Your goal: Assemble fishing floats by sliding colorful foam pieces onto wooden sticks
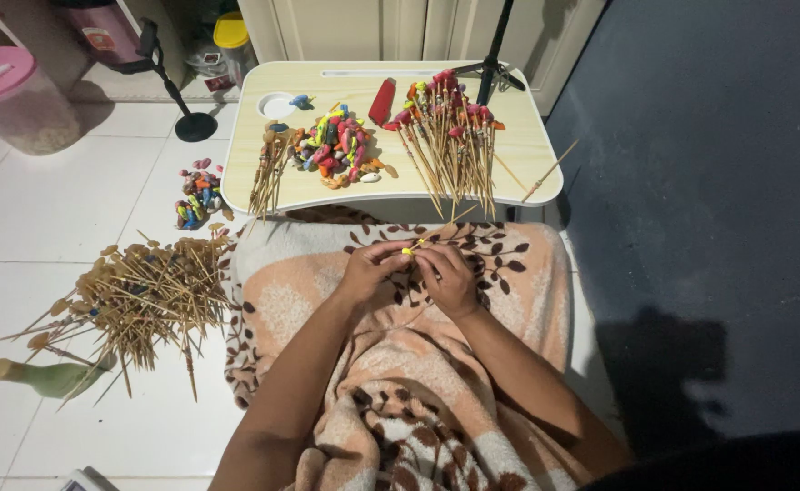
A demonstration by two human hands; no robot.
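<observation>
Over the fuzzy blanket [509, 273], 2 hands' fingers [391, 257] pinch a thin wooden skewer [432, 235].

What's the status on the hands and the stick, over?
Left hand and right hand together over the lap blanket, both pinching one thin stick with a yellow piece. Nothing in the way.

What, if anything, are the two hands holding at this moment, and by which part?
Both the left hand and right hand pinch a thin wooden skewer at its near end, where a small yellow balloon sits.
</observation>
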